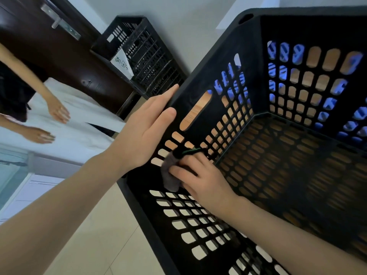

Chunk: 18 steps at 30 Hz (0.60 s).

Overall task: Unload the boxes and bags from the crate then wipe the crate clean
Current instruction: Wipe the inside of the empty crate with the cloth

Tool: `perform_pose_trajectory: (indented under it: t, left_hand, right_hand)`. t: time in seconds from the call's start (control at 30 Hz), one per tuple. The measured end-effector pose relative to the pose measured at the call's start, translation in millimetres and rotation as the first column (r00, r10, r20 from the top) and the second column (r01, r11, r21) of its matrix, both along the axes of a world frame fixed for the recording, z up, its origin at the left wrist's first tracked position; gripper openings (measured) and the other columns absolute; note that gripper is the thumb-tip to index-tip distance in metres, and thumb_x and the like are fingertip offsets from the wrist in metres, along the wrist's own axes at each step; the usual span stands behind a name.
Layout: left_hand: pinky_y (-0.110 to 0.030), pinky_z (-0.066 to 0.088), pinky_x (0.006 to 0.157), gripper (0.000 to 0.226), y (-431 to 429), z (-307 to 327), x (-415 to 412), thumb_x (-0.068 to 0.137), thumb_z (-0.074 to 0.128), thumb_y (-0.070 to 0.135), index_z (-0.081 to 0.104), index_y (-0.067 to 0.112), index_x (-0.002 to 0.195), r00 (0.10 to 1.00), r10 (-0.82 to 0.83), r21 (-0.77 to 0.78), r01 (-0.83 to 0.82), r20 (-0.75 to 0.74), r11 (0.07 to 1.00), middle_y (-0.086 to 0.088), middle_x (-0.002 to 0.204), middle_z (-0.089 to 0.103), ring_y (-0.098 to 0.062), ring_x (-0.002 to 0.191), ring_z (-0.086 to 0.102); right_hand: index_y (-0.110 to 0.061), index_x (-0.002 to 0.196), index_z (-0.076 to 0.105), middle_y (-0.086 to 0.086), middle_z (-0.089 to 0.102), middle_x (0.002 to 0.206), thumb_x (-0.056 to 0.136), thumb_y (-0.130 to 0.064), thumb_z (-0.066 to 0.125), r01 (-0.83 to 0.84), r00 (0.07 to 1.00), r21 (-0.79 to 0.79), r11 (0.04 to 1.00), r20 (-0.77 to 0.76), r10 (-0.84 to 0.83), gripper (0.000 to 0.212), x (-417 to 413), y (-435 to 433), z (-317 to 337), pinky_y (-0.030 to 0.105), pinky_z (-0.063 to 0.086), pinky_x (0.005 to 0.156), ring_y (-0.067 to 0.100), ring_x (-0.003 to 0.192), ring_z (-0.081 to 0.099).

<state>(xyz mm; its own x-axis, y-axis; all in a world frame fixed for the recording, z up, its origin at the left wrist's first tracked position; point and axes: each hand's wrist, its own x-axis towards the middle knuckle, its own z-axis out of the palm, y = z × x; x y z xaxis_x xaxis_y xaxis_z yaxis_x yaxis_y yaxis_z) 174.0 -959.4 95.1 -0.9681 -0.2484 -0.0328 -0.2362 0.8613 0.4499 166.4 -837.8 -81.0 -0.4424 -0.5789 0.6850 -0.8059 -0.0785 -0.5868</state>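
A large black perforated crate (pixel 256 30) fills the right of the head view, with nothing inside it. My left hand (pixel 145 132) grips its near-left rim, thumb on the inside, fingers stretched along the outer edge. My right hand (pixel 200 179) is inside the crate and presses a grey cloth (pixel 170 177) against the inner left wall near the corner. A dark band with a green stripe sits by my fingertips. Something blue shows through the holes of the far walls.
A stack of black crates (pixel 143 54) with a white paper label stands against the wall behind. Another person's two hands (pixel 57 112) hover over a white surface (pixel 75 124) at the left. A dark wooden door (pixel 49 46) is behind. Pale floor tiles lie below.
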Motion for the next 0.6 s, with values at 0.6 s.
perform_pose_trajectory:
  t: [0.6]
  left_hand:
    - [-0.021,0.027,0.114,0.056,2.6,0.5,-1.7,0.097,0.038,0.041,0.03,0.032,0.152,0.999,0.001,-0.074,0.002,0.035,0.997,0.016,0.147,0.044,0.006,0.135,0.035]
  right_hand:
    - [-0.011,0.118,0.055,0.005,0.043,0.117,0.086,-0.01,0.062,0.434,0.85,-0.141,0.89,0.391,-0.353,0.033,-38.1,30.7,36.7,0.021,0.039,0.091,0.014,0.106,0.046]
